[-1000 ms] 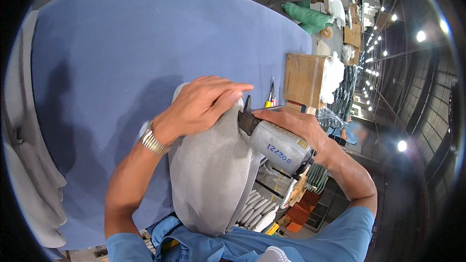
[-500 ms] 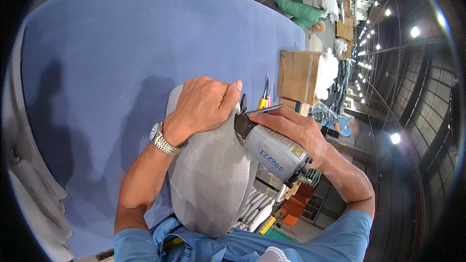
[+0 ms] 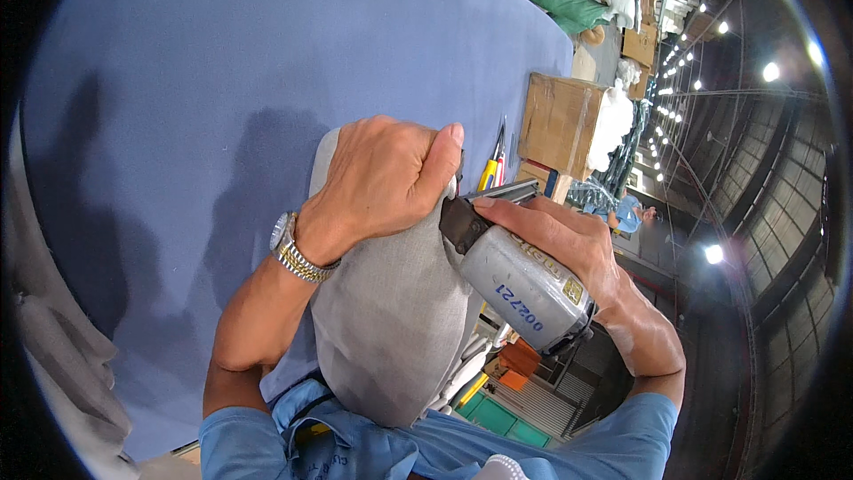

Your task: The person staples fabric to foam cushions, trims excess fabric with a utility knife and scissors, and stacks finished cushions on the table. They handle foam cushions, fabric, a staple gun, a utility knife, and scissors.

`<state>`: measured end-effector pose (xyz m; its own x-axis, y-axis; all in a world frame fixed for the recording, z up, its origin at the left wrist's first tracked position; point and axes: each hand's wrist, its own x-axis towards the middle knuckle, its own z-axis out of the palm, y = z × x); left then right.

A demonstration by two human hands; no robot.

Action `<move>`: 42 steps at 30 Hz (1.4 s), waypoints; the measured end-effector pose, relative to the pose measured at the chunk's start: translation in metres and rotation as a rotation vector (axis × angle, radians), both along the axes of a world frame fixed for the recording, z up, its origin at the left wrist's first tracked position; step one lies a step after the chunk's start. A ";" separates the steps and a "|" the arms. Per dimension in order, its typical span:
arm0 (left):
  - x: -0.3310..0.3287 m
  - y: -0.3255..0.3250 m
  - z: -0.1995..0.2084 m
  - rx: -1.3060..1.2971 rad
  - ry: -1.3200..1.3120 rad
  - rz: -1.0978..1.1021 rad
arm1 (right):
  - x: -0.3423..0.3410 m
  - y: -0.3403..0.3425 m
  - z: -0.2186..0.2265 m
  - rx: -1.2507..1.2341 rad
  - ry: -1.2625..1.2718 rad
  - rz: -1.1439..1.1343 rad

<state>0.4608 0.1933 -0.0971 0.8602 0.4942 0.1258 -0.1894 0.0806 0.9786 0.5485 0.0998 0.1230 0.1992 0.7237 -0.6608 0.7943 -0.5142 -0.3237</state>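
A padded piece (image 3: 391, 320) covered in grey fabric stands against my front, its rounded lower end near my shirt. My left hand (image 3: 382, 178), with a metal watch on the wrist, is closed over its upper edge, thumb pointing to the right. In my right hand (image 3: 569, 244) is a grey pneumatic staple gun (image 3: 524, 293) with a dark nose. Its nose sits at the right edge of the padded piece, just below my left thumb; the exact contact is hidden. My left fingertips are out of sight behind the fabric.
A blue cloth-covered table (image 3: 222, 44) spreads out ahead. Pointed tools with yellow and red handles (image 3: 491, 169) lie near its right edge, beside a cardboard box (image 3: 558, 124). Grey cloth (image 3: 62, 364) drapes at the left. Another person (image 3: 629, 213) is far off at the right.
The staple gun's nose has shifted slightly down and right, and the gun with my right hand has moved a little to the right. My left hand keeps its grip on the padded piece.
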 end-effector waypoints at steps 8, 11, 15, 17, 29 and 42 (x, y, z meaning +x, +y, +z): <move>-0.005 0.002 -0.002 0.006 0.040 -0.048 | -0.006 -0.007 -0.002 0.052 0.009 -0.049; -0.008 0.006 0.001 -0.107 0.049 -0.152 | -0.015 -0.007 0.002 0.073 -0.051 -0.027; -0.023 0.007 -0.010 -0.265 0.300 -0.181 | -0.037 -0.042 -0.001 0.458 -0.095 0.093; -0.035 0.013 -0.028 -0.363 0.259 -0.018 | -0.070 -0.055 0.011 0.560 -0.116 0.038; -0.169 -0.023 0.288 0.681 -0.330 0.011 | -0.121 -0.279 -0.217 0.661 0.096 -0.705; -0.301 -0.191 0.287 0.550 0.396 0.193 | -0.136 -0.150 0.011 1.488 0.553 -0.363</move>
<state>0.1599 0.0027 0.1901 0.7964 0.5970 0.0966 0.2285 -0.4450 0.8659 0.4127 -0.0506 0.1340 0.4811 0.7236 0.4950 0.3326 0.3717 -0.8667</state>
